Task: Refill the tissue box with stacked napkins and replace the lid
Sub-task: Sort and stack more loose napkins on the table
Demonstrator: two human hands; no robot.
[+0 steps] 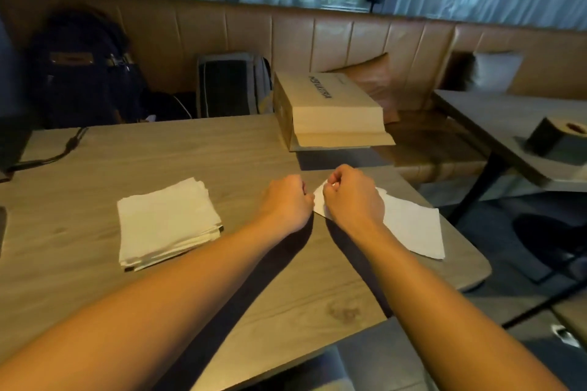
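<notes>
A stack of white napkins [168, 219] lies on the wooden table [158, 155], left of my hands. A single white napkin [413, 228] lies flat near the table's right edge. My right hand [349, 197] pinches its near left corner with curled fingers. My left hand [287, 200] is curled right beside that corner; whether it holds the napkin is hidden. A brown cardboard box [320, 98] full of stacked napkins lies at the table's far edge, its open end towards me.
Two backpacks [85, 73] rest on the tan bench behind the table. A second table [508, 124] at the right carries a dark tissue box [552, 135]. A cable [63, 149] runs over the table's left part. The table's rounded right corner [476, 270] is close by.
</notes>
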